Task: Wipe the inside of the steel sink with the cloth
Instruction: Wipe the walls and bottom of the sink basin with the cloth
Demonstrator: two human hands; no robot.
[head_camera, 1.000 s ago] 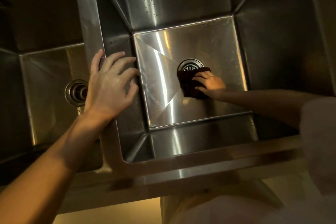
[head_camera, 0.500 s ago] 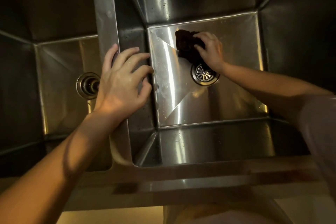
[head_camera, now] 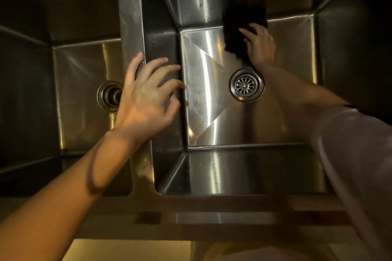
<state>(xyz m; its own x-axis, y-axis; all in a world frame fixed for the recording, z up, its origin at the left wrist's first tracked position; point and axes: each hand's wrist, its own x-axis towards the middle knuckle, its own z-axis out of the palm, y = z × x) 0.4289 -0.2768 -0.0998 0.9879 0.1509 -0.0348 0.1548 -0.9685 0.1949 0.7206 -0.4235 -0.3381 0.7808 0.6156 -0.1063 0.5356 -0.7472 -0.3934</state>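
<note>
Head view, looking straight down into a two-basin steel sink (head_camera: 244,171). The right basin fills the centre and right of frame; its floor is bright with streaked reflections, and its walls carry scattered droplets. The left basin (head_camera: 80,95) sits at 9 o'clock, darker, its own drain (head_camera: 110,96) partly hidden behind the left hand.

The divider (head_camera: 129,17) between the basins runs from 12 o'clock down to the front rim (head_camera: 222,205) at 6 o'clock.

Left forearm enters from 7 o'clock. The left hand (head_camera: 146,99) rests on the divider, fingers spread and uncurled, holding nothing; the fingertips reach over the edge toward the right basin's left wall.

Right arm enters from 3 o'clock, with a pale sleeve (head_camera: 356,154) at the upper arm. The right hand (head_camera: 259,45) lies at about 1 o'clock on the basin floor, pressed flat on the cloth (head_camera: 235,42), fingers spread over it rather than curled round it.

The cloth is dark and bunched. It lies at the far edge of the right basin's floor, touching the seam where the floor meets the back wall; its upper part is motion-blurred against that wall.

The right basin's round slotted drain (head_camera: 246,85) sits just nearer than the cloth, uncovered and apart from it.
</note>
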